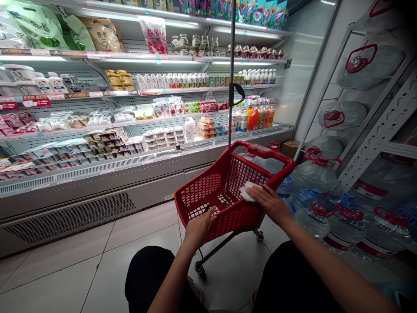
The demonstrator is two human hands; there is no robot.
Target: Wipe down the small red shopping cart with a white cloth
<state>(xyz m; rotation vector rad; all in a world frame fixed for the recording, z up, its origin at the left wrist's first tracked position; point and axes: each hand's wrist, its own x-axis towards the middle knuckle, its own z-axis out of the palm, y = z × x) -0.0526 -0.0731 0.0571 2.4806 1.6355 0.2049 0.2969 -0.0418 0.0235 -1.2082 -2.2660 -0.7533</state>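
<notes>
A small red plastic shopping cart (221, 222) stands in front of me on a metal frame with casters. My left hand (198, 229) is closed over the near rim of its basket, with the fingertips reaching inside. Farther right along the same rim, my right hand (269, 203) presses a folded white cloth (248, 191) against the edge. The cloth may be a paper wipe; part of it is under the fingers. Only floor slots and mesh show inside the basket. A tall grey pole (232, 52) with a black hook rises behind the cart.
An open refrigerated display (163, 150) with dairy cups, bottles and bags runs along the left and back. Large water bottles (316, 217) with red handles crowd the right side beside a white metal rack (368, 148). My knees flank the cart on the tiled floor (107, 269).
</notes>
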